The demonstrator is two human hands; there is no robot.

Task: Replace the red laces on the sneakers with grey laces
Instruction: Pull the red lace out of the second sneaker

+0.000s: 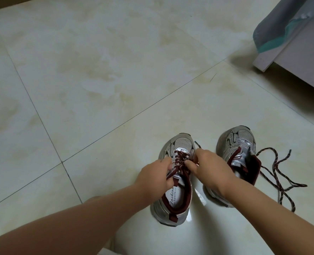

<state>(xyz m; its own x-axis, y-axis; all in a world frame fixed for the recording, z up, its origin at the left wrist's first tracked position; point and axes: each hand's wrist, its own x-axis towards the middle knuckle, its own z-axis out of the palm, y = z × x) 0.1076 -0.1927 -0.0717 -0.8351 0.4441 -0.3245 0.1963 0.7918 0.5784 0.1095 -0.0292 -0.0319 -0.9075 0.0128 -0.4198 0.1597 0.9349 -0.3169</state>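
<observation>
Two grey sneakers stand side by side on the tiled floor [97,74], toes pointing away from the person, long axes running near to far. The left sneaker [172,205] is laced in red; both hands pinch its lace [181,159], left hand [157,176] and right hand [210,169]. The right sneaker [240,144] is unlaced, its loose red lace [277,173] sprawled just beside it. A pale cabinet [297,57] stands well beyond.

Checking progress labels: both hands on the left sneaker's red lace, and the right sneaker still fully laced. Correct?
Not quite. In the head view the right sneaker is already unlaced, its red lace loose on the floor. Both the left hand and right hand work the left sneaker.
</observation>
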